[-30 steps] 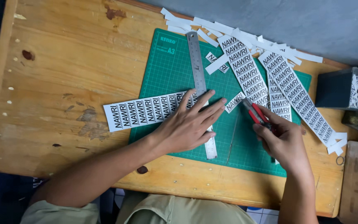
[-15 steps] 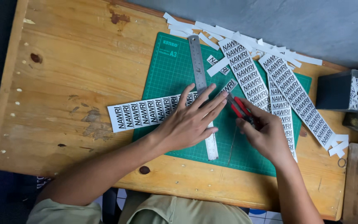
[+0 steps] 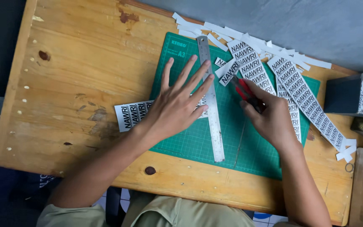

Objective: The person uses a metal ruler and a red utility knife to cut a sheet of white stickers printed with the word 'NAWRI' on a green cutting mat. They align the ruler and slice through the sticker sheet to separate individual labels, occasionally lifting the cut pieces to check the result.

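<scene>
My left hand [image 3: 177, 101] lies flat with fingers spread on a printed paper strip [image 3: 130, 114] and presses against a steel ruler [image 3: 212, 110] on a green cutting mat [image 3: 198, 138]. To the right of the ruler, my right hand [image 3: 269, 117] grips a red utility knife [image 3: 243, 89], its tip pointing up towards a small cut label [image 3: 229, 74]. Most of the strip is hidden beneath my left palm.
Long printed strips [image 3: 303, 96] and white offcuts [image 3: 232, 33] lie across the mat's far right part and the wooden table [image 3: 72, 67]. A dark box [image 3: 345, 94] holding paper pieces stands at the right edge. A grey floor lies beyond the table.
My left hand has spread flatter over the strip and ruler. My right hand has carried the knife up along the ruler's right side. The camera has come closer.
</scene>
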